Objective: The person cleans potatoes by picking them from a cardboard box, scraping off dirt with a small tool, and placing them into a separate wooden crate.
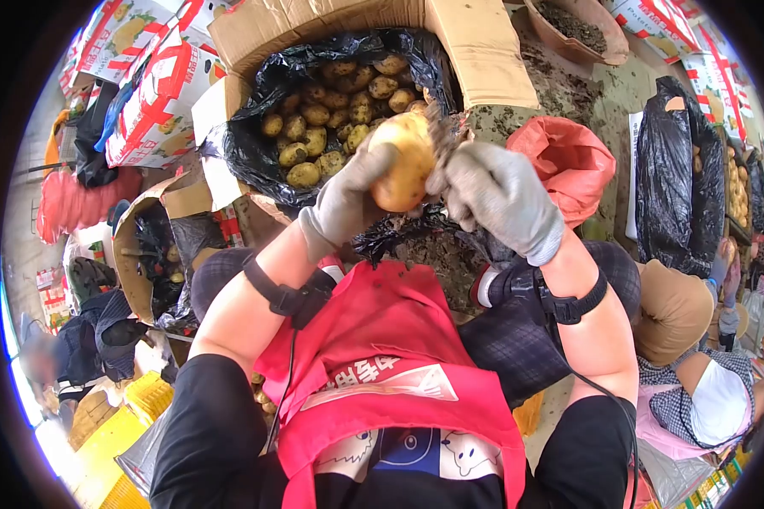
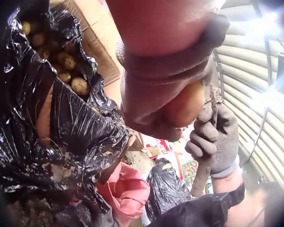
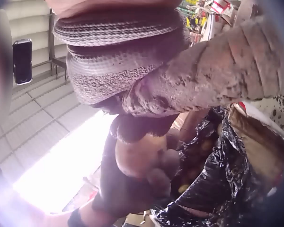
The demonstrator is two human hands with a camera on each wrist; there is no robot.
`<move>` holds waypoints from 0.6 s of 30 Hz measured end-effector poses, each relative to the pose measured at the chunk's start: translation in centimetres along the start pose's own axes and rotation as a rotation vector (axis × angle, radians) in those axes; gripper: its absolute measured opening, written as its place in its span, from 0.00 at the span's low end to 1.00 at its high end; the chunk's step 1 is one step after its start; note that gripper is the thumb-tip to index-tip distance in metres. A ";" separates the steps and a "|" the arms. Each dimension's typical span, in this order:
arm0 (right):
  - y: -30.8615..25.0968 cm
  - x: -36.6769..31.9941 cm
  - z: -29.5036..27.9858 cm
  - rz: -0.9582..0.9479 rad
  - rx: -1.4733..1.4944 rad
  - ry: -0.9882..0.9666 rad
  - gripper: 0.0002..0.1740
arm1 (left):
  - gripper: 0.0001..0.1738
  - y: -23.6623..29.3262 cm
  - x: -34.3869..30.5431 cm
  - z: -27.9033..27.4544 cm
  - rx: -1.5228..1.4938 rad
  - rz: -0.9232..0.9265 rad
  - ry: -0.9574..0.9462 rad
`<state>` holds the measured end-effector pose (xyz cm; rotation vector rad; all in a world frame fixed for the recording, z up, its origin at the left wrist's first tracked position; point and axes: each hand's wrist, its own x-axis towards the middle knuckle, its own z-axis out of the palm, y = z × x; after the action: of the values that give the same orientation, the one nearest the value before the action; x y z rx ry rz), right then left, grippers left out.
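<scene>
My gloved left hand (image 1: 344,204) grips a large yellow potato (image 1: 406,161) above the edge of a carton lined with black plastic. My gloved right hand (image 1: 502,193) is curled round a dirt-caked tool (image 3: 213,68), whose thick, ridged handle sticks out past the fist in the right wrist view. In the head view, the tool's dark, crusted end overlaps the potato's right side; its exact kind I cannot tell. Many smaller, muddy potatoes (image 1: 335,110) lie in the black liner (image 1: 259,85) just beyond my hands.
The open carton (image 1: 484,51) stands in front of me, flaps out. To its right is a red sack (image 1: 560,165), with a bowl of dark soil (image 1: 581,30) behind. Another lined carton (image 1: 136,254) stands at left. A black-wrapped crate (image 1: 679,178) and a seated person (image 1: 705,390) are at right.
</scene>
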<state>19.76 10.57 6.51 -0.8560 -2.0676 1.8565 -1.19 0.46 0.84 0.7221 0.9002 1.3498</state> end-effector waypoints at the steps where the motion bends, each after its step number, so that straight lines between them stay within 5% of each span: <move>1: 0.2 0.0 -0.2 0.029 0.133 0.073 0.20 | 0.43 0.5 -0.1 -0.1 -0.265 -0.158 -0.113; 2: 0.4 -0.1 -0.5 0.059 0.267 0.148 0.21 | 0.43 0.7 -0.2 -0.2 -0.531 -0.318 -0.226; 4: 0.6 0.0 -1.0 0.015 0.246 0.208 0.22 | 0.45 0.6 -0.1 0.3 -0.500 -0.311 -0.222; 6: 0.7 0.0 -1.1 0.024 0.194 0.263 0.21 | 0.47 0.8 -0.3 1.4 -0.636 -0.321 0.139; 13: 1.1 -0.1 -0.5 0.027 -0.027 0.291 0.19 | 0.38 0.7 0.5 -0.3 -0.740 -0.318 -0.098; 18: 1.5 0.2 -0.4 0.053 -0.039 0.294 0.18 | 0.39 1.6 -0.3 0.4 -0.672 -0.305 0.044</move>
<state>20.21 11.08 5.13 -1.1282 -1.9213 1.6063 -1.60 0.32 2.43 0.0338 0.5060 1.2831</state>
